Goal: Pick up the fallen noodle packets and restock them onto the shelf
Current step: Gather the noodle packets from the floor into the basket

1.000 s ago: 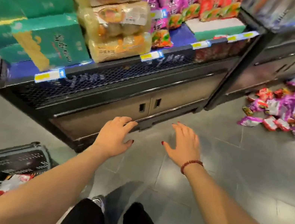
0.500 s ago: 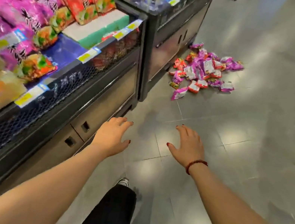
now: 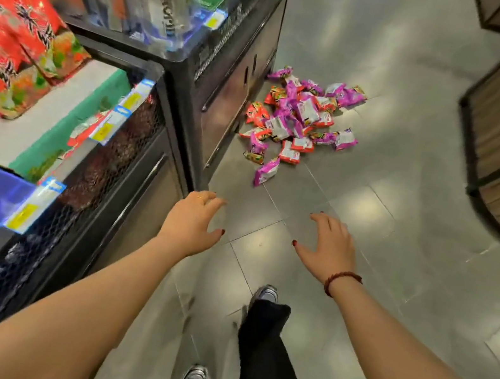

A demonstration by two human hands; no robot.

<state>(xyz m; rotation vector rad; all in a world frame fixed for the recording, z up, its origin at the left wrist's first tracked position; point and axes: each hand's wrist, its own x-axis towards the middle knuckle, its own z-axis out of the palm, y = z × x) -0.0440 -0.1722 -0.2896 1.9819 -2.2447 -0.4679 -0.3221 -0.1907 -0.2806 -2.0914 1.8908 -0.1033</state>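
A person looks down a shop aisle with both bare arms stretched forward. The left hand [image 3: 192, 226] and the right hand [image 3: 330, 248], which wears a dark red beaded bracelet [image 3: 341, 280] at the wrist, hang in the air with fingers spread and loosely bent, holding nothing. A heap of fallen purple and red plastic noodle packets [image 3: 299, 121] lies on the grey tiled floor [image 3: 404, 216] well ahead, against the foot of a black metal shelf unit [image 3: 227, 85]. Matching red packets [image 3: 8, 36] sit on the shelf at the left. The packets look slippery and overlap loosely, so scooping up too many at once would likely let some slide free. Stepping on a stray packet could crush it.
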